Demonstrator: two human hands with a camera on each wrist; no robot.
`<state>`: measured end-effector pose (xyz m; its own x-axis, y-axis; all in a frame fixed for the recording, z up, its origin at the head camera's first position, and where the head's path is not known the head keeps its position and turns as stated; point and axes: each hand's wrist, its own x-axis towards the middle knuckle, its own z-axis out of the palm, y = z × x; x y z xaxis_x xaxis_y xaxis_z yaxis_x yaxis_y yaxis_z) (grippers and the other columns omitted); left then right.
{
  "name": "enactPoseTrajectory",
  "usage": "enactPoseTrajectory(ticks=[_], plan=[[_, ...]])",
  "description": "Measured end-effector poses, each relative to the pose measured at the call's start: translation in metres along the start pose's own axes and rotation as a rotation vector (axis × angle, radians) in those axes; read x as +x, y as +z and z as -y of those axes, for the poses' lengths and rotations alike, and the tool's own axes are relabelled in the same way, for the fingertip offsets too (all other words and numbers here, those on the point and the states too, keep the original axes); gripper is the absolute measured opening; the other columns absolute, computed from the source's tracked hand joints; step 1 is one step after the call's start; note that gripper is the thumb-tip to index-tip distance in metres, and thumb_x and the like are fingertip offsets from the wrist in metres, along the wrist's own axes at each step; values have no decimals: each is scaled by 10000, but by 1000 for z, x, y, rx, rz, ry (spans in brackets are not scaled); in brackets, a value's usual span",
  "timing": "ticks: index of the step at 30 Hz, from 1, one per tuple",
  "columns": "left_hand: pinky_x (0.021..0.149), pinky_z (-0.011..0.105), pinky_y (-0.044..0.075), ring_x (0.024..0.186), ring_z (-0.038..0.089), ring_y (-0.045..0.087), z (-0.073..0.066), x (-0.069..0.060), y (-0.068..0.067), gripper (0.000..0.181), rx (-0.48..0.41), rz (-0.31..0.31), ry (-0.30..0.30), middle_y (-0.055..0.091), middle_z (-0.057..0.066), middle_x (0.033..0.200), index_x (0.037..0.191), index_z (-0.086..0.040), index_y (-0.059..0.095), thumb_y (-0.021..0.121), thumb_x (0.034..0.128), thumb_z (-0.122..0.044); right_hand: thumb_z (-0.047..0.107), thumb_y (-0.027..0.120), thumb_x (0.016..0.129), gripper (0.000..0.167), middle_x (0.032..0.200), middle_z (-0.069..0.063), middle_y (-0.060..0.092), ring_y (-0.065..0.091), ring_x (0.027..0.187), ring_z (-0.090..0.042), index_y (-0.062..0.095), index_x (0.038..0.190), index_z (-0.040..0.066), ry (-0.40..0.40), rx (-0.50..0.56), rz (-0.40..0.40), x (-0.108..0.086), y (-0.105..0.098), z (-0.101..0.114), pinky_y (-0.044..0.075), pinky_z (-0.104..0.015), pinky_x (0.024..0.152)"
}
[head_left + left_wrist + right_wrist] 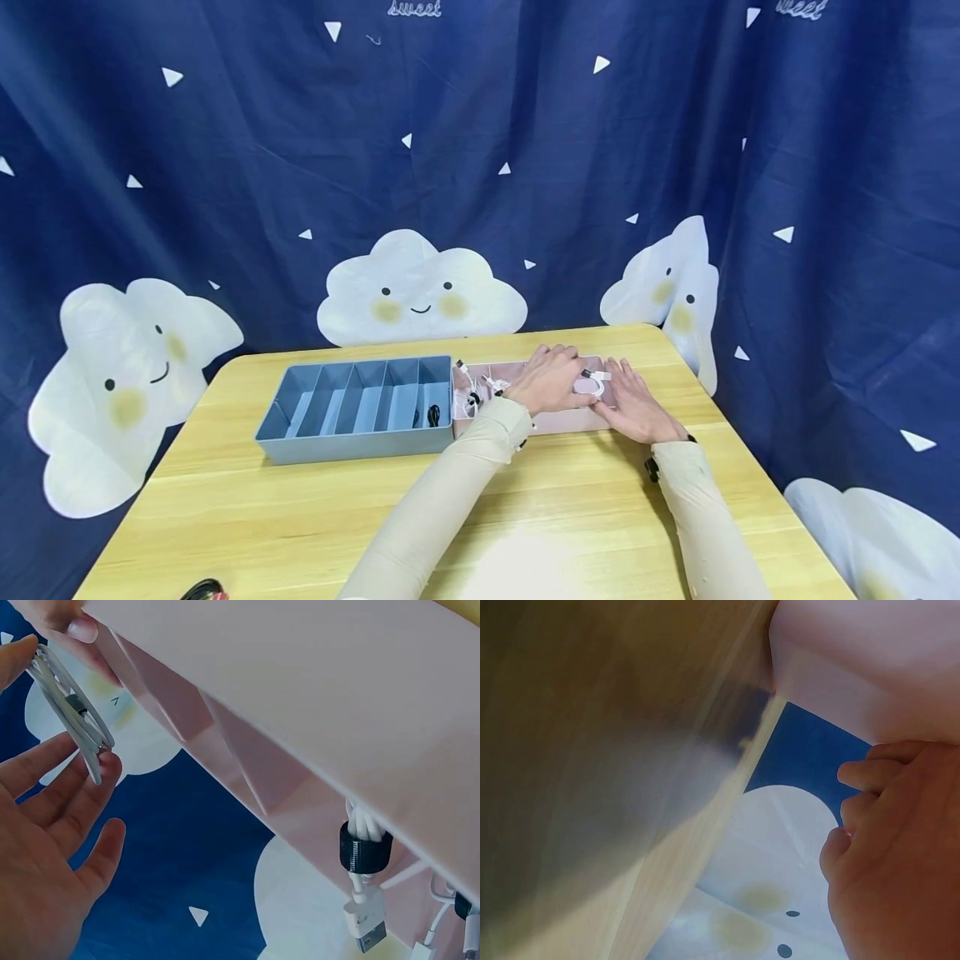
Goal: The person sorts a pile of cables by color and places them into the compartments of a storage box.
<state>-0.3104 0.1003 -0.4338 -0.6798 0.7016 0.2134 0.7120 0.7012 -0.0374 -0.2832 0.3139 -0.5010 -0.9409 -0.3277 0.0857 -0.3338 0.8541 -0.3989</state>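
Observation:
Between the thumb and fingertips of my left hand (551, 379) is a coiled white USB cable (71, 712) with a dark band, pinched above the right part of a pink divided organizer box (570, 422). The head view shows the cable's plug near my right thumb. My right hand (637, 408) rests against the right end of that box, fingers extended along it and thumb near its front rim. In the right wrist view its fingers (870, 776) touch the pink wall (832, 682). A white USB cable (366, 877) with a black strap lies in another compartment.
A blue divided organizer box (352, 448) adjoins the pink one on the left; a black coiled cable (433, 415) lies in its right compartment. More white cables (471, 398) fill the pink box's left end. A black and red item (204, 590) sits at the table's front left.

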Motion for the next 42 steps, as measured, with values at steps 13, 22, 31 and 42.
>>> enactPoseTrajectory(ticks=[13, 22, 31, 42], plan=[[961, 383, 494, 1120, 183, 640, -2, 1, -4, 626, 11, 4, 2, 696, -11, 1175, 1416, -264, 627, 700, 894, -602, 497, 459, 1037, 911, 1689, -338, 88, 29, 1578, -531, 122, 1593, -141, -5, 1, 4, 1, -2, 0, 78, -665, 1261], [969, 362, 480, 1157, 176, 629, -4, 3, 0, 636, 12, 14, 4, 690, -20, 1218, 1418, -259, 625, 685, 900, -623, 514, 446, 1046, 906, 1684, -339, 122, 48, 1573, -539, 140, 1590, -143, -9, 2, -11, -1, -2, 0, 83, -663, 1261], [999, 374, 476, 1206, 187, 618, -6, 2, 3, 672, 16, 17, 7, 681, -9, 1275, 1458, -238, 594, 686, 903, -608, 519, 453, 1044, 912, 1689, -330, 114, 41, 1577, -532, 132, 1596, -131, 3, -2, -3, -1, 1, -2, 80, -662, 1263], [981, 383, 474, 1184, 193, 613, -4, 1, 4, 666, 16, 5, 3, 688, -4, 1255, 1466, -245, 588, 683, 911, -600, 493, 462, 1042, 886, 1688, -327, 129, 73, 1568, -546, 150, 1598, -121, -2, -4, -13, 1, 1, 0, 96, -664, 1262]])
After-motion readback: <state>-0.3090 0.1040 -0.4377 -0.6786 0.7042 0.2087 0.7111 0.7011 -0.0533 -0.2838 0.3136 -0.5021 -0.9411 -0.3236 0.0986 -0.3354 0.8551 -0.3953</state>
